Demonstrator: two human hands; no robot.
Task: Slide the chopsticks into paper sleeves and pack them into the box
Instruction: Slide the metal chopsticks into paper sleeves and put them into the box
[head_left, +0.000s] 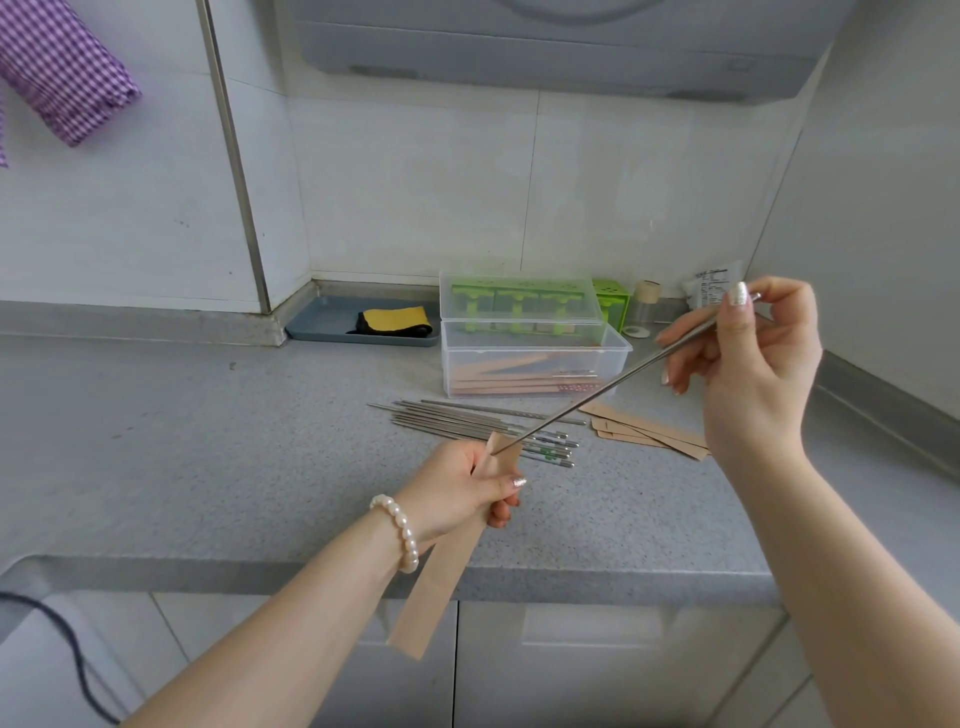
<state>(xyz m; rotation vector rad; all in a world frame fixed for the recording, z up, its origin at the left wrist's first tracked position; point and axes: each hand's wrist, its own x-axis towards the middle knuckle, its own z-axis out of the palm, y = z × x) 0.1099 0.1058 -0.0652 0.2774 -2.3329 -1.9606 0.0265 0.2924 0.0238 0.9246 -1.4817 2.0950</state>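
**One chopstick at the sleeve's mouth**

One steel chopstick (618, 382) hangs in the air, right hand (748, 353) pinching its thick end, tip just at the open top of the sleeve (457, 540). Left hand (462, 493) is wrapped round that sleeve below its mouth. To do it cleanly: keep the mouth open, line the stick up with the sleeve, feed it straight. Loose chopsticks (483, 428) wait on the counter (208, 441); the box (535, 364) behind them sits open, holding filled sleeves.

Two hands (467, 486), one held chopstick (613, 387), one held sleeve (441, 571), one clear box (535, 364).
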